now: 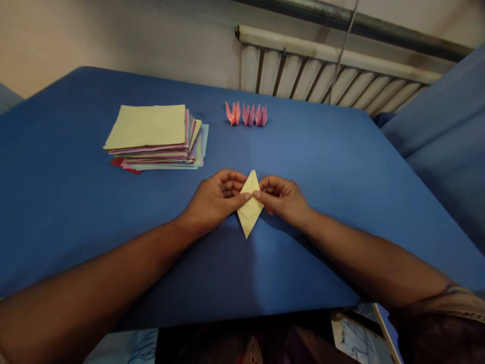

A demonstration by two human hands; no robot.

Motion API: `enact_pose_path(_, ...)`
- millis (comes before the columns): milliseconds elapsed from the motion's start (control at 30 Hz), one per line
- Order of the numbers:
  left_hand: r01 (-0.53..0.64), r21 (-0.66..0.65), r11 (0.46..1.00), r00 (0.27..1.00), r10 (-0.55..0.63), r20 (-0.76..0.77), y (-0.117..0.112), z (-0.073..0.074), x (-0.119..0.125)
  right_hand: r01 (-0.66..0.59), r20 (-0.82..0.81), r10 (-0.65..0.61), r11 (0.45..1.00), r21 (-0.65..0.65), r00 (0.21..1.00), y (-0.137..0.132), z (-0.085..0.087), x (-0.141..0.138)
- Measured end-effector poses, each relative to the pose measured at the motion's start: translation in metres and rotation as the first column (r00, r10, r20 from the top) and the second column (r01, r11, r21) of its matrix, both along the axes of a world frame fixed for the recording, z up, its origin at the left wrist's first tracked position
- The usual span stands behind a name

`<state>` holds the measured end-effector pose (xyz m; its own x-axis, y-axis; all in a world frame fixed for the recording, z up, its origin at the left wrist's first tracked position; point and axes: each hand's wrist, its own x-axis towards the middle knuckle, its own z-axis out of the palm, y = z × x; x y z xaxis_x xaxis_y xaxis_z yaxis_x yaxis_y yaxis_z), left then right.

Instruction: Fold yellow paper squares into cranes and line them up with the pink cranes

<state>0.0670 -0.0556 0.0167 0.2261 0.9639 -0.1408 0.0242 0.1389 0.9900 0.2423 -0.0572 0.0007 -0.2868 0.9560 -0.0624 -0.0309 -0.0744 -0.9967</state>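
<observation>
Your left hand [210, 202] pinches the left edge of the yellow folded paper [248, 217], thumb on top; your right hand [288, 201] pinches the right edge likewise, thumb tips close together. Diamond's between both hands over the blue table [326, 156], one tip toward you. Paper stack [149, 126] beyond, left; three small folded pieces [248, 116] near far edge.

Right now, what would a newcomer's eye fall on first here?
The folded yellow paper comes first, held by the left hand and right hand near the middle of the blue table. Beyond them stand three small pinkish paper shapes in a row, with a thick stack of coloured paper to their left.
</observation>
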Motion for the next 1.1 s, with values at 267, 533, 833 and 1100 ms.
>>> enact_pose_path(267,0.004,0.015,1.000,1.000,-0.004,-0.006,0.002,-0.003,-0.002,0.079,-0.027,-0.080,0.997,-0.014,0.996,0.003,-0.004,-0.001)
enact_pose_path(533,0.036,0.169,0.985,0.974,0.003,-0.226,0.009,-0.010,-0.007,0.142,0.050,-0.148,0.984,0.107,0.988,0.009,-0.016,0.001)
enact_pose_path(833,0.039,0.123,0.992,0.998,-0.033,-0.047,0.011,-0.005,-0.008,-0.032,0.143,0.005,0.982,0.188,0.990,0.008,-0.020,0.008)
enact_pose_path(1100,0.113,0.305,0.946,0.986,-0.068,-0.153,0.007,-0.009,-0.009,0.016,0.144,-0.054,0.967,0.255,0.988,0.008,-0.020,0.004)
